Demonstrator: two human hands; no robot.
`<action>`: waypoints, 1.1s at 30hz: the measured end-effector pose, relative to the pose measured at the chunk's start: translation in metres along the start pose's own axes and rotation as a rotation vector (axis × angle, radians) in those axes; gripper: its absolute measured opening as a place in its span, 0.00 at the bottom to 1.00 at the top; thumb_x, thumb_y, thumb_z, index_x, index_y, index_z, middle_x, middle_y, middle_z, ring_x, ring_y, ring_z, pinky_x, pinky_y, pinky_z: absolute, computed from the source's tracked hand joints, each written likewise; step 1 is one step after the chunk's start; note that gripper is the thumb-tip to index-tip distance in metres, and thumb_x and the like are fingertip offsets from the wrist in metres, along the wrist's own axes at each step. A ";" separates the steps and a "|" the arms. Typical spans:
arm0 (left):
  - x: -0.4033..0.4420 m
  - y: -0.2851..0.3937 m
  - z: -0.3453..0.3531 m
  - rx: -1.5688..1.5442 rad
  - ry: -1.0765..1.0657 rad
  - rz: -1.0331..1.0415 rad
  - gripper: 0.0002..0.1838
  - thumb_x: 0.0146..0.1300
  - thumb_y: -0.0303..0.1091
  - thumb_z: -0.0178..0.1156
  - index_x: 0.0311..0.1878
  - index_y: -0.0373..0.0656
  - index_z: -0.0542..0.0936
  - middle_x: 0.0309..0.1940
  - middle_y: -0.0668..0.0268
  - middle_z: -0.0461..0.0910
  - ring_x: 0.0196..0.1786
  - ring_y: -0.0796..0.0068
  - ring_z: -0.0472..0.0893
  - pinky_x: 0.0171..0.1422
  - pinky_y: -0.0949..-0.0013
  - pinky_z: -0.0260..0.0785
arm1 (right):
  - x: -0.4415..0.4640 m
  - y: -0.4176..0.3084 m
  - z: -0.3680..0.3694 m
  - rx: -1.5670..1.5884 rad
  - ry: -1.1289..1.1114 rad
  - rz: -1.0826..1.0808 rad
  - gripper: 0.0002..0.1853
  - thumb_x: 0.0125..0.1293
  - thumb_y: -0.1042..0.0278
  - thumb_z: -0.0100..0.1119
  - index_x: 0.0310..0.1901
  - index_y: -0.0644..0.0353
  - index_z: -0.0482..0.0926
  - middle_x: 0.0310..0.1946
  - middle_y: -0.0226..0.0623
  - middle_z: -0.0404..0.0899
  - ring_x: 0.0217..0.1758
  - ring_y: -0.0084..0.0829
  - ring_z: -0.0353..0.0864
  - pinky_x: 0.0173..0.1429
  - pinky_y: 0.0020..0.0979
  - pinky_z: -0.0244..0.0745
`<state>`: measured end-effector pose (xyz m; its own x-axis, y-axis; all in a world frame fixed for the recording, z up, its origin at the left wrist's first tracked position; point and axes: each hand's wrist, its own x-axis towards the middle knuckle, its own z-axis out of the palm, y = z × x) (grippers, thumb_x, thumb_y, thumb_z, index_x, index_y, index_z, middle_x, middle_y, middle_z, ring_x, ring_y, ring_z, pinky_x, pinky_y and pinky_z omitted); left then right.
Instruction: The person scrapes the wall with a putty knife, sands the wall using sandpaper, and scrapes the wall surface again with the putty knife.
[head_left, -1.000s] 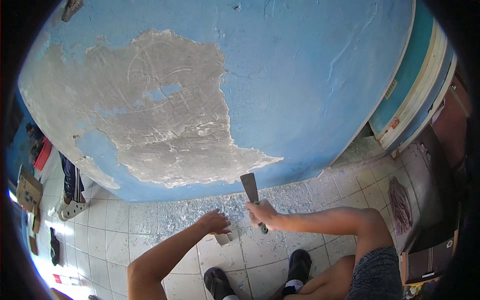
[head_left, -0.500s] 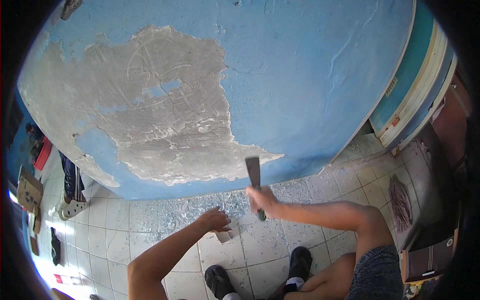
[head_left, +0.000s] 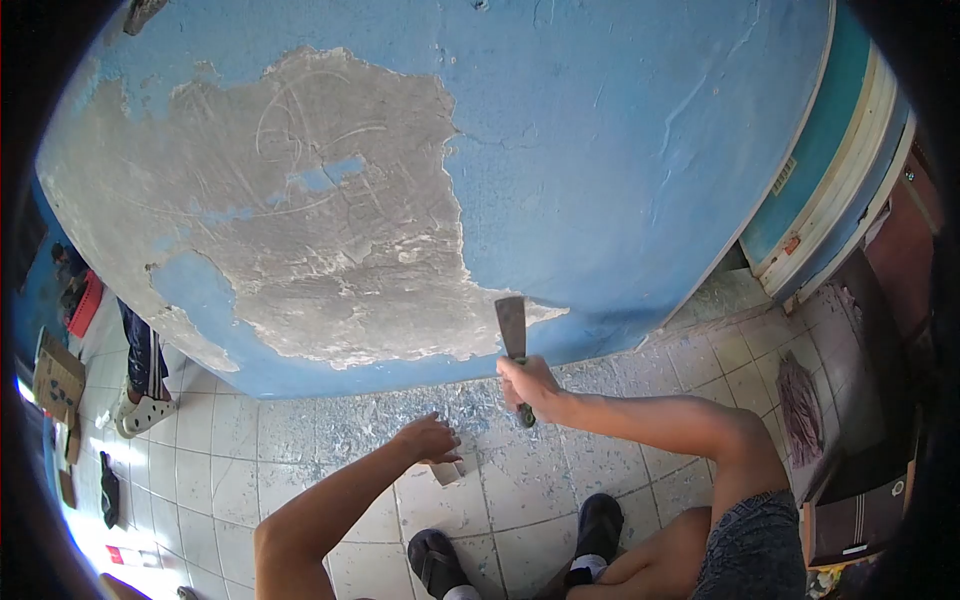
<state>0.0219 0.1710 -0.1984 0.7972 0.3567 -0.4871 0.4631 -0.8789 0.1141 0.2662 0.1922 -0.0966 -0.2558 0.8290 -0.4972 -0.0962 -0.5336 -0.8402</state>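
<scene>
You've raised the scraper [head_left: 512, 325], gripped in your right hand [head_left: 530, 388], beyond the floor [head_left: 520, 490]'s wall edge to the bare patch [head_left: 385, 225]'s right tip, seemingly within scraping reach; your left hand [head_left: 428, 440]'s grip is unclear.

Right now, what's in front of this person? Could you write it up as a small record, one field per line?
In use: scraper, blade up, gripped in the right hand
Blade contact: blade overlaps the wall in view; touching or not is unclear
Other side: left hand beside a pale piece; whether held is unclear
Ahead: blue wall with a large bare grey patch
Underfoot: pale tiles, flakes near the wall
Bystander: striped trouser leg, pale clog, at picture left
</scene>
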 end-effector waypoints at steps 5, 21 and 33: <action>-0.005 -0.002 0.000 -0.008 0.046 -0.008 0.29 0.73 0.63 0.44 0.53 0.49 0.82 0.47 0.60 0.84 0.58 0.58 0.80 0.70 0.49 0.63 | -0.030 0.027 0.018 -0.176 0.055 0.042 0.18 0.68 0.56 0.56 0.21 0.54 0.73 0.13 0.29 0.72 0.15 0.25 0.73 0.20 0.32 0.67; -0.006 0.001 -0.019 0.004 -0.058 -0.032 0.29 0.73 0.62 0.45 0.53 0.49 0.81 0.51 0.59 0.83 0.61 0.58 0.78 0.73 0.47 0.60 | -0.032 0.027 0.028 -0.189 -0.006 -0.015 0.16 0.66 0.57 0.58 0.22 0.53 0.73 0.14 0.30 0.73 0.17 0.21 0.75 0.21 0.29 0.68; 0.001 -0.004 -0.009 -0.025 -0.087 -0.045 0.28 0.71 0.63 0.47 0.53 0.49 0.81 0.51 0.59 0.83 0.63 0.59 0.78 0.74 0.47 0.59 | -0.019 0.020 0.042 -0.157 0.105 -0.005 0.17 0.65 0.60 0.58 0.19 0.55 0.72 0.13 0.31 0.72 0.16 0.25 0.71 0.22 0.33 0.68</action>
<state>0.0238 0.1776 -0.1918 0.7393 0.3653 -0.5657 0.5077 -0.8543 0.1118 0.2291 0.1588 -0.0945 -0.1534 0.8488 -0.5060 0.0561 -0.5038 -0.8620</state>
